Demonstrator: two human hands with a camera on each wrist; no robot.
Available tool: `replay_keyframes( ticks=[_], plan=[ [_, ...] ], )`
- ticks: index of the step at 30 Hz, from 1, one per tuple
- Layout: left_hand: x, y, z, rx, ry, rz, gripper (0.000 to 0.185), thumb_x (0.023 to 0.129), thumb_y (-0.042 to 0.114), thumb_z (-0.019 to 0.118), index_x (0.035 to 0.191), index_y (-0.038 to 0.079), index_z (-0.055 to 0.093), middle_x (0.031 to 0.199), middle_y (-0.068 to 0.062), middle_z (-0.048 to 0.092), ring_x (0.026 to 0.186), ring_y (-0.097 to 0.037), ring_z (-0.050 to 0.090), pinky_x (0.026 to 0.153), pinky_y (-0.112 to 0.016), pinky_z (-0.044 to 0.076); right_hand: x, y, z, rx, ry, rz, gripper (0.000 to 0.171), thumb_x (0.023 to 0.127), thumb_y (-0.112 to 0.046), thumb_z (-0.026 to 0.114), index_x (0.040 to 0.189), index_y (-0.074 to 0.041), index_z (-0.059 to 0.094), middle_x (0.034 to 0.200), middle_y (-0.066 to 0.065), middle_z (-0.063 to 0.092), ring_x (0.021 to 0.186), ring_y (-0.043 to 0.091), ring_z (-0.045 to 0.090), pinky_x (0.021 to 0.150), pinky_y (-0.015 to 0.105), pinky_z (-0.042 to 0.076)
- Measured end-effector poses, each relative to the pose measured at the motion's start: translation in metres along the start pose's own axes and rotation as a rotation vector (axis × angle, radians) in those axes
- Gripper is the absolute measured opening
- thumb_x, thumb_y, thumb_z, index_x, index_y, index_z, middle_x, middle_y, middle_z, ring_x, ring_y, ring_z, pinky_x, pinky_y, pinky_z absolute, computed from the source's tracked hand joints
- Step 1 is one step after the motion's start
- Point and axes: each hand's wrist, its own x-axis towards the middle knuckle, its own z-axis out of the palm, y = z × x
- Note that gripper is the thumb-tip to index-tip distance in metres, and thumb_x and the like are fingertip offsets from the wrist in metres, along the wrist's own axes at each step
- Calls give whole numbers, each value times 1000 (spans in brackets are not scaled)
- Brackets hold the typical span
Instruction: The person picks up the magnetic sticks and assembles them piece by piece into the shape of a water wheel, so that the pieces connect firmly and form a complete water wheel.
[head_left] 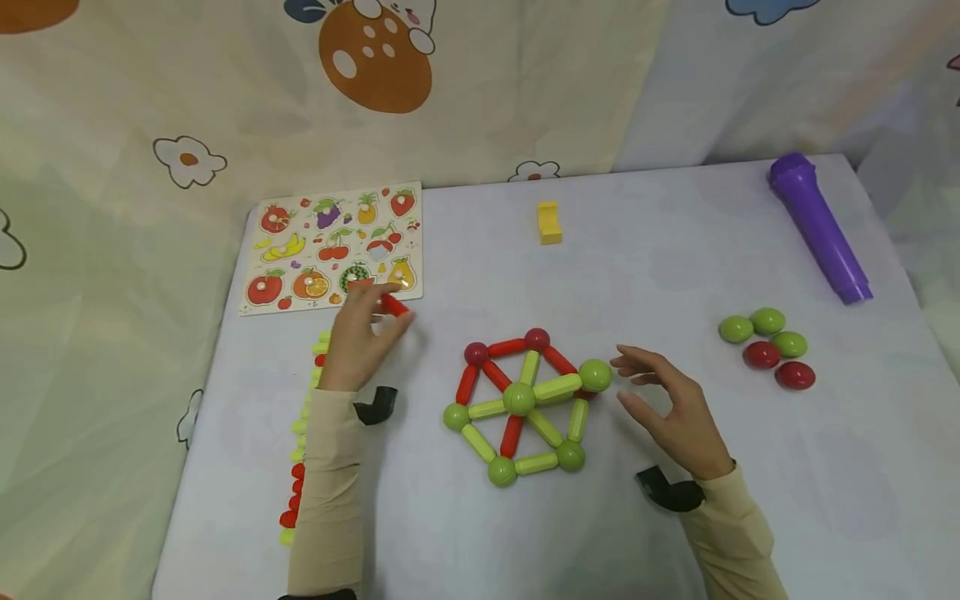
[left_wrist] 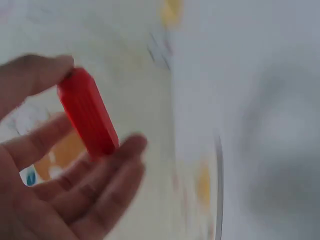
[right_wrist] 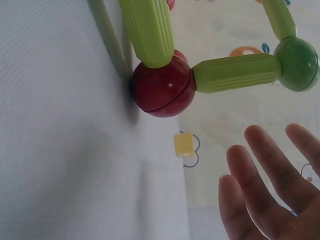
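Red and ridged, a short plastic-looking rod (head_left: 393, 305) is pinched in the left hand (head_left: 356, 343), seen from the head, up and left of the wheel-shaped lattice of red and green rods joined by balls (head_left: 519, 398). That lattice sits on the white worktop (head_left: 645, 279) between both hands, presumably so either can reach it. Left of it, a row of green and red rods (head_left: 297, 456), partly hidden by the beige sleeve (head_left: 330, 492), is likely laid out for easy picking; loose green and dark red balls (head_left: 762, 355) lie to its right, beyond the right hand (head_left: 675, 412). Farther back than the lattice are the printed fruit board (head_left: 415, 250), yellow block (head_left: 550, 225) and purple toy microphone (head_left: 821, 229), probably to be out of the way.

From the left wrist, the fingers meet the rod near its ends, perhaps leaving its length uncovered.

From the right wrist, the fingers are extended and hold nothing, near the lattice; an upright green rod (right_wrist: 237, 74) links a dark red ball (right_wrist: 162, 87) at the worktop with a raised green ball (right_wrist: 297, 64), apparently propping that corner up.
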Motion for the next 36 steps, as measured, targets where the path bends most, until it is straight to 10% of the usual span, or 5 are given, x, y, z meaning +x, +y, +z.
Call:
replay_keyframes(
  ticks=[5,10,36],
  plan=[
    [-17,50,32,-519,-306,245,42,85,6,71,125,3,58,128,-7,53,108,-23,57,89,-38,52,0,5,1,7,15,7,59,79,11,68,134,-3,51,116,11,64,104,11,58,89,17,43],
    [-23,72,56,-703,-499,272,41,86,-2,67,125,-2,58,134,-11,49,116,-21,53,92,-40,50,-1,9,0,10,25,17,58,80,11,67,134,-3,51,116,11,64,104,11,59,88,18,44],
    [-20,75,80,-895,-567,220,34,92,-5,55,125,-6,55,135,-20,49,113,-46,53,94,-34,49,-3,10,0,14,43,37,52,84,7,65,133,-4,53,116,9,64,101,13,60,88,18,43]
  ],
)
